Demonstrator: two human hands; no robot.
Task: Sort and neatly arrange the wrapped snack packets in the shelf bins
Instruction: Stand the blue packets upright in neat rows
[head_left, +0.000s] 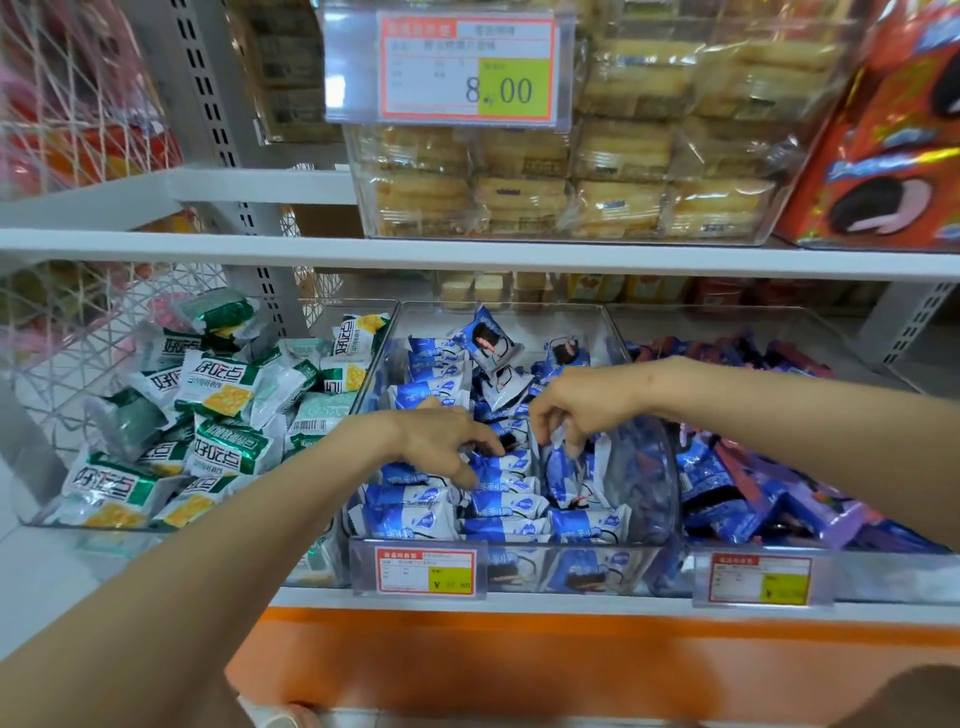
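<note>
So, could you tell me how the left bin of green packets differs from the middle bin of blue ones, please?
The left bin holds green-and-white packets heaped at all angles; the middle bin holds blue-and-white packets, its front ones lying in rows. The left hand and right hand both reach into the middle bin, neither into the left bin. Both bins are clear plastic.

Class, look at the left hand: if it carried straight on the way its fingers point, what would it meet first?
Probably the blue-and-white packets lying in the middle bin: the left hand points down and rightward, fingertips seemingly touching them, though depth is unclear.
</note>
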